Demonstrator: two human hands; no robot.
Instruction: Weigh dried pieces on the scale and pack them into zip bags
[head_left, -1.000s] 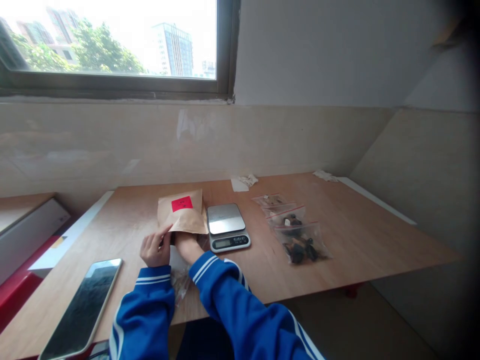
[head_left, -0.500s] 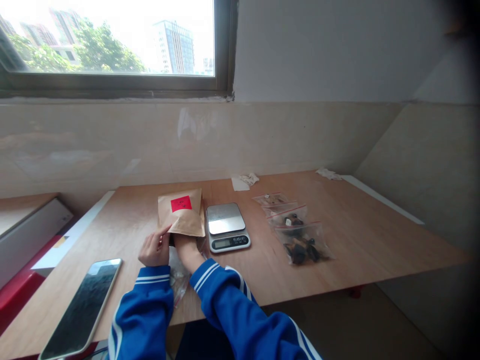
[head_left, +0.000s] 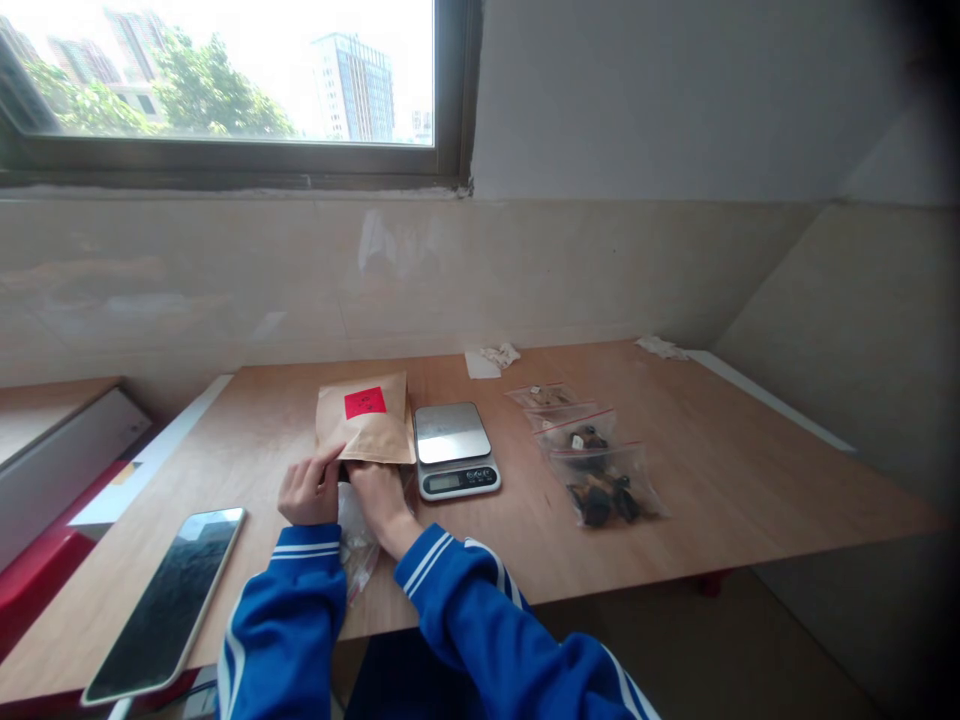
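A brown paper pouch point(head_left: 367, 420) with a red label lies on the wooden table point(head_left: 712, 470), its open end toward me. My left hand point(head_left: 306, 492) pinches the pouch's near left edge. My right hand point(head_left: 381, 498) is at the pouch's mouth, its fingers curled and mostly hidden under the paper. A clear plastic bag point(head_left: 354, 545) lies between my wrists. What the right fingers hold is hidden.
A small digital scale point(head_left: 454, 450) sits right of the pouch. Several clear zip bags with dark pieces point(head_left: 600, 485) lie further right. A phone point(head_left: 166, 600) rests face up at the near left. Crumpled paper scraps point(head_left: 491, 358) lie by the wall.
My right hand has drawn back out of the pouch a little, so more of it shows. The left hand holds its place.
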